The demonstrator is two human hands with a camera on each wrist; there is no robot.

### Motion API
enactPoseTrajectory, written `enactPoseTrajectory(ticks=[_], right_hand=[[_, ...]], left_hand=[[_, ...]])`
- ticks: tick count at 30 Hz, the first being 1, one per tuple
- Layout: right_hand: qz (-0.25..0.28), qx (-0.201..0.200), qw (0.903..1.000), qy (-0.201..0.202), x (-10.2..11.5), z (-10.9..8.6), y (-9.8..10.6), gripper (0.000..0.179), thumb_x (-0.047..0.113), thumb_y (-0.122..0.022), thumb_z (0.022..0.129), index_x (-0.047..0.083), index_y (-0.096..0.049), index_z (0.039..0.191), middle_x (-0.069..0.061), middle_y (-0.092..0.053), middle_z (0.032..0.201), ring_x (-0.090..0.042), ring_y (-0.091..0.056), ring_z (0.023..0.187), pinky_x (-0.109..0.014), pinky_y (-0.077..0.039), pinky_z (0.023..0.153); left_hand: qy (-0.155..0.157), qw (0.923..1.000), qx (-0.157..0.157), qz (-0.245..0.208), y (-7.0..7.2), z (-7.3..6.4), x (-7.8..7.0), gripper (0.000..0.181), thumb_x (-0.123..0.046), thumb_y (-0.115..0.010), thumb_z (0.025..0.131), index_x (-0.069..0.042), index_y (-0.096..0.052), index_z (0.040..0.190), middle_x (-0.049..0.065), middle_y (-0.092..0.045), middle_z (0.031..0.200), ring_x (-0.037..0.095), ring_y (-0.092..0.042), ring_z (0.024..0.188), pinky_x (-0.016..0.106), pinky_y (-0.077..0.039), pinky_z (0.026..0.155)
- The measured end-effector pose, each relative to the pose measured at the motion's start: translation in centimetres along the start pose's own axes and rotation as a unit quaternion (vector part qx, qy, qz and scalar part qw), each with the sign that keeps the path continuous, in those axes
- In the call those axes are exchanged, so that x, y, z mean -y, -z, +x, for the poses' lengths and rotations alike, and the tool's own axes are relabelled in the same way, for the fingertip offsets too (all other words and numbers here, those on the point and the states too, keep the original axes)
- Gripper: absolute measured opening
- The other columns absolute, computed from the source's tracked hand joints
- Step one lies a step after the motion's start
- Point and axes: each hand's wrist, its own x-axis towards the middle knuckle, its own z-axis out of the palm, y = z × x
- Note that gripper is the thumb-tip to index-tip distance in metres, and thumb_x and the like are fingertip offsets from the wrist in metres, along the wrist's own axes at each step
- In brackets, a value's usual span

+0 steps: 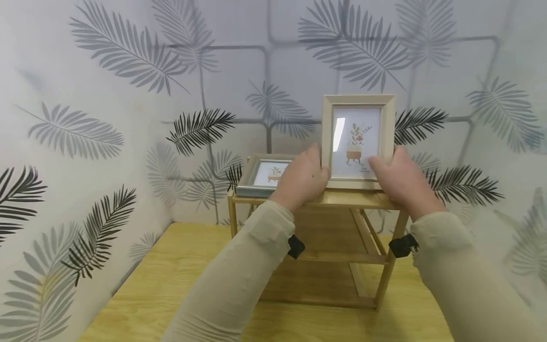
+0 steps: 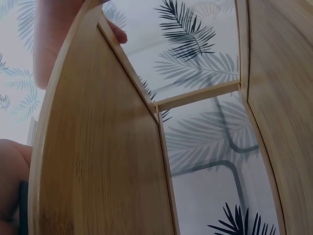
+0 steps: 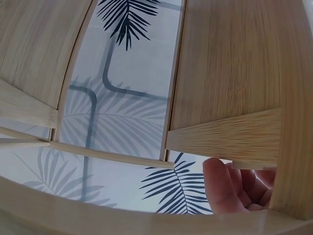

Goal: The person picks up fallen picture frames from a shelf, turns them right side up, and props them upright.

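A cream picture frame (image 1: pixel 359 184) with a potted-plant print stands upright at the right part of the wooden shelf's top (image 1: pixel 350 197). My left hand (image 1: pixel 302 178) holds its left edge low down, the thumb by the front corner. At the lower right side, my right hand (image 1: pixel 403 179) grips it with the thumb over the front, near the glass. Fingers of the right hand (image 3: pixel 230 188) show behind the shelf in the right wrist view. Left of my left hand, a silvery-grey picture frame (image 1: pixel 246 185) lies face up on the same top, partly hidden by that hand.
The shelf has two lower boards (image 1: pixel 333 232) and slanted legs (image 1: pixel 386 280). It stands on a yellow wood-grain table (image 1: pixel 171 270). Behind it is a wall (image 1: pixel 239 85) patterned with leaves, and another wall runs along the left.
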Motion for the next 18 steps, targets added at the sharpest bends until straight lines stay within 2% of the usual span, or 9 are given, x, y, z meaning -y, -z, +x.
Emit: enactPoseTrajectory(ticks=[4, 6, 8, 11, 14, 18], right_hand=[[0.014, -0.028, 0.9995, 0.011, 0.0, 0.2, -0.2, 0.098, 0.071, -0.039, 0.095, 0.004, -0.008, 0.16, -0.029, -0.046, 0.136, -0.042, -0.052, 0.108, -0.058, -0.048, 0.08], [0.021, -0.052, 0.9982, 0.022, 0.0, 0.3, -0.3, 0.093, 0.065, -0.04, 0.098, 0.006, -0.004, 0.161, -0.028, -0.046, 0.138, -0.043, -0.051, 0.113, -0.06, -0.047, 0.084], [0.027, -0.078, 0.996, 0.033, 0.0, 0.3, -0.3, 0.088, 0.059, -0.04, 0.099, 0.009, -0.004, 0.162, -0.026, -0.046, 0.139, -0.042, -0.05, 0.113, -0.059, -0.046, 0.085], [0.031, -0.121, 0.9909, 0.05, 0.0, 0.2, -0.4, 0.08, 0.05, -0.041, 0.1, 0.012, -0.009, 0.163, -0.022, -0.045, 0.136, -0.038, -0.05, 0.106, -0.052, -0.045, 0.079], [0.026, -0.159, 0.9849, 0.064, 0.0, 0.1, -0.4, 0.074, 0.045, -0.042, 0.1, 0.014, -0.015, 0.162, -0.02, -0.04, 0.141, -0.037, -0.048, 0.108, -0.052, -0.043, 0.079], [-0.004, -0.2, 0.9747, 0.099, -0.1, 0.0, -0.4, 0.068, 0.039, -0.044, 0.1, 0.012, -0.024, 0.159, -0.02, -0.039, 0.141, -0.037, -0.045, 0.11, -0.055, -0.042, 0.083]], left_hand=[[-0.003, 0.9994, -0.029, 0.018, 0.0, -0.3, 0.1, 0.067, -0.032, -0.048, 0.104, -0.001, -0.024, 0.159, 0.014, -0.041, 0.157, 0.027, -0.045, 0.139, 0.04, -0.04, 0.11], [-0.007, 0.9983, -0.049, 0.029, 0.1, -0.5, 0.1, 0.066, -0.033, -0.049, 0.104, -0.002, -0.026, 0.159, 0.012, -0.041, 0.156, 0.026, -0.046, 0.138, 0.04, -0.044, 0.107], [-0.014, 0.9965, -0.073, 0.038, 0.1, -0.7, 0.1, 0.066, -0.033, -0.049, 0.104, -0.003, -0.027, 0.158, 0.011, -0.043, 0.155, 0.026, -0.049, 0.136, 0.04, -0.048, 0.103], [-0.035, 0.9931, -0.104, 0.04, 0.3, -1.0, 0.2, 0.064, -0.031, -0.051, 0.104, -0.003, -0.031, 0.157, 0.011, -0.046, 0.153, 0.025, -0.052, 0.133, 0.039, -0.053, 0.095], [-0.049, 0.9915, -0.113, 0.043, 0.5, -1.2, 0.3, 0.062, -0.031, -0.051, 0.103, -0.003, -0.034, 0.156, 0.011, -0.048, 0.152, 0.025, -0.056, 0.128, 0.037, -0.056, 0.088], [-0.053, 0.9915, -0.104, 0.058, 0.7, -1.5, 0.4, 0.061, -0.031, -0.052, 0.103, -0.004, -0.036, 0.155, 0.011, -0.048, 0.152, 0.026, -0.06, 0.122, 0.036, -0.058, 0.082]])
